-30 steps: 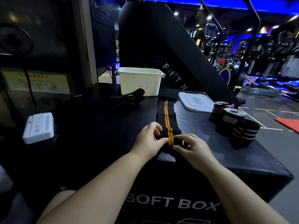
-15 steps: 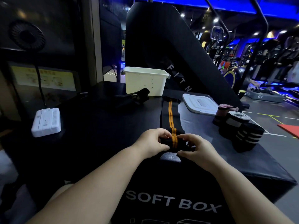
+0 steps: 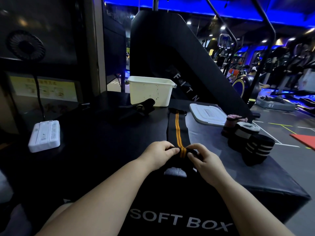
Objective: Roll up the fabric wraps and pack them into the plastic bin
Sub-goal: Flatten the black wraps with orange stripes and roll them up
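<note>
A dark gym with blue ceiling light (image 3: pixel 187 4), exercise machines (image 3: pixel 289 65) at right, grey floor (image 3: pixel 281 120) with painted lines.

Dim overall, with saturated blue strip light across the far ceiling and small white spot lamps far right. The black box top (image 3: pixel 95 137) swallows detail on the left and carries a pale sheen on the right. Wide-angle bending curves the edges; the left margin is soft and smeared

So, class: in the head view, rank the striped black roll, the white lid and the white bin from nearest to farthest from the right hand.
From the right hand:
1. Striped black roll, just to its right.
2. White lid, farther back, right of the wrap.
3. White bin, at the box's far edge.
</note>
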